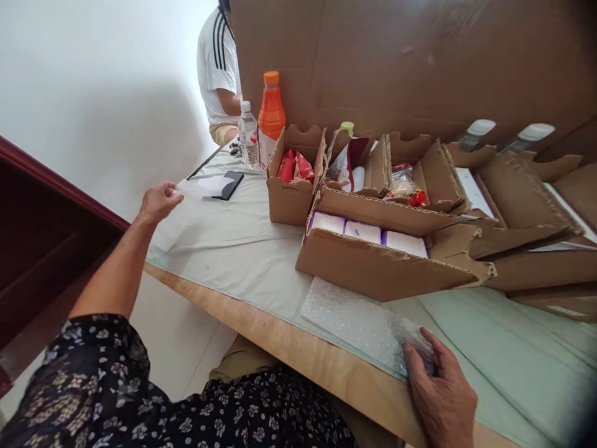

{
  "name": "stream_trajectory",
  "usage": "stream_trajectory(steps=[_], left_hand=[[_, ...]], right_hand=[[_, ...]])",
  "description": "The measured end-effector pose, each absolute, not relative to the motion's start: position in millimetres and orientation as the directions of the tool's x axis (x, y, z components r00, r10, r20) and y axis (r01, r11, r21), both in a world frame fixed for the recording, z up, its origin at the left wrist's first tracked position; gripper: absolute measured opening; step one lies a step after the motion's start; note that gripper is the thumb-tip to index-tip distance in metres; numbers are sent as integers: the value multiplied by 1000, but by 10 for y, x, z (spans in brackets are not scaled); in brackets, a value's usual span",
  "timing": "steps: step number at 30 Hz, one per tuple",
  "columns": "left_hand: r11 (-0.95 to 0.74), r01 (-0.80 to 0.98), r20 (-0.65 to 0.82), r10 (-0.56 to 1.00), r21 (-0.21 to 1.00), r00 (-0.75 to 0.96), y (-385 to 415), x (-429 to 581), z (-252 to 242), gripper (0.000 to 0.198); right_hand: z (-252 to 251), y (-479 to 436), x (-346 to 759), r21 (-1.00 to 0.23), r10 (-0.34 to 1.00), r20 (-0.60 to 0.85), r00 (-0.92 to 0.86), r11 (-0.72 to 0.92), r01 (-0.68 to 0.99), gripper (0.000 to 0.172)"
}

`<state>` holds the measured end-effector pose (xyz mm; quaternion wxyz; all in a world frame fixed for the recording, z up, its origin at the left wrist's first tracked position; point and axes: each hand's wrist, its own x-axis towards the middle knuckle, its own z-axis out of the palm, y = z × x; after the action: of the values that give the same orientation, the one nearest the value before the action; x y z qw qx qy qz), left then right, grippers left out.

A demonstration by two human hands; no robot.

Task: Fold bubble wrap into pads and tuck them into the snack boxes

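My left hand, arm stretched out to the left over the table's edge, pinches a thin white sheet at one corner. The sheet's far end overlaps a black phone lying on the cloth; whether it is paper or plastic film I cannot tell. At the front edge of the table my right hand grips the right end of a clear bubble wrap pouch between thumb and fingers. The pouch lies flat on the cloth, and a darker, bunched part of it shows near my fingertips.
Beyond the pouch stands a long cardboard box with white and purple packs. Cardboard bins holding snack packets line the back. An orange bottle and a water bottle stand left of them. A person in a white shirt sits behind.
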<state>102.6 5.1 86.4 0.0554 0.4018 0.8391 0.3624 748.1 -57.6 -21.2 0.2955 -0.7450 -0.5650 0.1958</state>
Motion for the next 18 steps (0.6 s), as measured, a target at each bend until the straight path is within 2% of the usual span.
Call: stream_trajectory(steps=[7,13,15,18], left_hand=[[440,659,188,727,611,-660,779,814,998,41],[547,750,364,658,371,-660,834,911,730,73],[561,784,311,719,268,-621,597,1013,568,66],[595,792,131,781,137,-610,189,1160,316,58]], right_hand=[[-170,-585,7459,-611,945,0,327,-259,748,75],[-80,-567,7419,-583,941,-46,336,-298,756,79],[-71,-569,7419,-577,938,-57,343,-312,755,78],[-69,-578,7428,-572,938,-68,341,-316,757,75]])
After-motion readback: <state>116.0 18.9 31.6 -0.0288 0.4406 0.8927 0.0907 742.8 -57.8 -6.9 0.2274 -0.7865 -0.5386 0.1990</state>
